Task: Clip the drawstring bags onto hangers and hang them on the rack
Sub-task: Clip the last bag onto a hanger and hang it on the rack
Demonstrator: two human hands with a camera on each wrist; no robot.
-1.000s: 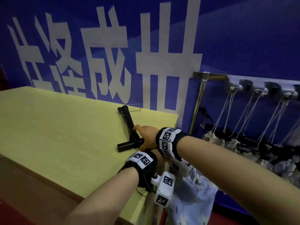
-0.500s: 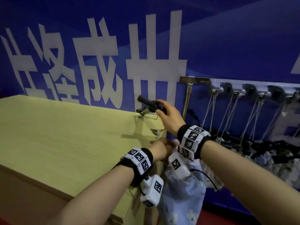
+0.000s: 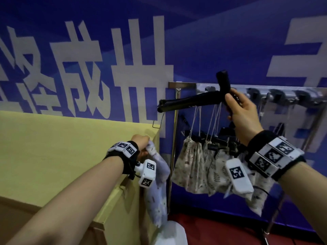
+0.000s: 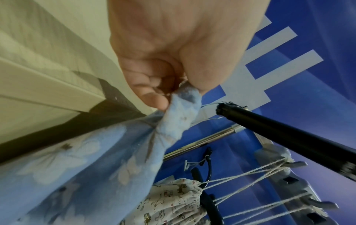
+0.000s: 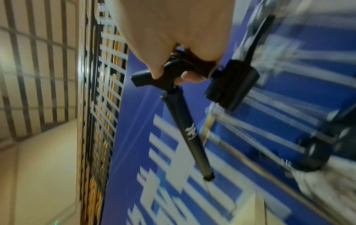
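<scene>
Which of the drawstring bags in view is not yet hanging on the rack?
The pale blue bag, gripped by the left hand at the table's edge; the cream patterned bags already hang.

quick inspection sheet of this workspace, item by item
surface: yellow table, nothing resting on the part in view
job's things: black clip hanger lifted in the air, off the table; blue drawstring bag dangling past the table's right edge; rack already carrying cream bags hung by their strings
clutter: white item on the floor under the blue bag, too unclear to name
grippers: left hand pinches the blue bag's gathered top; right hand grips the hanger at its clip end
cables: thin black cord by the right wrist camera
surroundings: blue banner with white characters; red floor
</scene>
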